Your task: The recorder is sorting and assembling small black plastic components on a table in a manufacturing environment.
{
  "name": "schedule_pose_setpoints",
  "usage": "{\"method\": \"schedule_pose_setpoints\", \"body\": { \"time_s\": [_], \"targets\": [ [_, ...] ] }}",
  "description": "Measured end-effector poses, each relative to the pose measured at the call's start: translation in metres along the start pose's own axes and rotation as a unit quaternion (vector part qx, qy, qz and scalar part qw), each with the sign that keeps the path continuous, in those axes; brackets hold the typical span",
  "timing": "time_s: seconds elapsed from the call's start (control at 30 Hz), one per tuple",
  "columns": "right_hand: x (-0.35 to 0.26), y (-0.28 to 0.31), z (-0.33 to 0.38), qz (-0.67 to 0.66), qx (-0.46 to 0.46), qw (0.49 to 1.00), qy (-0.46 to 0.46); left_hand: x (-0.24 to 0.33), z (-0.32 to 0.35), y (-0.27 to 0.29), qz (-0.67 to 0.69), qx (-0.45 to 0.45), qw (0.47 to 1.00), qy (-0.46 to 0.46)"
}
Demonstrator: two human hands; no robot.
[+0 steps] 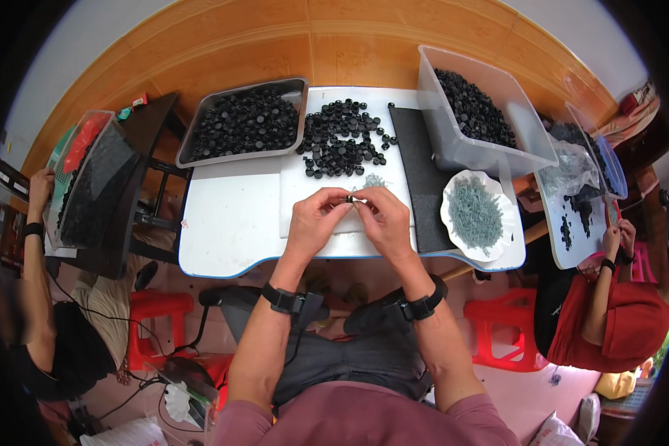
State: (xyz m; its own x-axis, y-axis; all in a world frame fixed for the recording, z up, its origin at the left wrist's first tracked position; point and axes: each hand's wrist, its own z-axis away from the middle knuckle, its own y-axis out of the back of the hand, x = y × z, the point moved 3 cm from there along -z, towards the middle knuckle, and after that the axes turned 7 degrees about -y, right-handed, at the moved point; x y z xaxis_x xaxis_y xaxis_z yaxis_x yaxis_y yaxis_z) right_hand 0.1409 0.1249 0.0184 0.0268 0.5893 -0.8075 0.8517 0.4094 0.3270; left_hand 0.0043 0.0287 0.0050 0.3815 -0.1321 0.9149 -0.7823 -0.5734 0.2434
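Note:
Just above the front part of the white table, my left hand (316, 221) pinches a small black round part (350, 199) between thumb and fingers. My right hand (385, 219) is closed in a pinch against the same part; anything small between its fingertips is hidden. Beyond the hands lies a little heap of pale grey-green thin pieces (375, 181). Farther back, many loose black round parts (342, 141) are spread over a white board (293, 201).
A metal tray (305, 111) of black parts stands at the back left. To the right are a dark mat (416, 178), a clear plastic bin (490, 152) of black parts and a scalloped white dish (507, 230) of thin pieces. Co-workers sit at both sides, near red stools (502, 320).

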Motion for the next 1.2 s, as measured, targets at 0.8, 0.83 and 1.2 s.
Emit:
{"method": "schedule_pose_setpoints", "body": {
  "time_s": [0.8,0.83,1.2],
  "targets": [
    [0.013,0.001,-0.001,-0.122,-0.059,0.982,-0.130,0.010,0.002,-0.002,-0.037,-0.040,0.998,-0.024],
    [0.013,0.002,0.000,-0.124,-0.060,0.981,-0.138,0.009,0.003,-0.002,-0.038,-0.038,0.998,-0.023],
    [0.024,0.000,0.003,-0.188,-0.056,0.962,-0.192,0.004,0.000,-0.002,-0.049,0.005,0.997,-0.060]
  ]
}}
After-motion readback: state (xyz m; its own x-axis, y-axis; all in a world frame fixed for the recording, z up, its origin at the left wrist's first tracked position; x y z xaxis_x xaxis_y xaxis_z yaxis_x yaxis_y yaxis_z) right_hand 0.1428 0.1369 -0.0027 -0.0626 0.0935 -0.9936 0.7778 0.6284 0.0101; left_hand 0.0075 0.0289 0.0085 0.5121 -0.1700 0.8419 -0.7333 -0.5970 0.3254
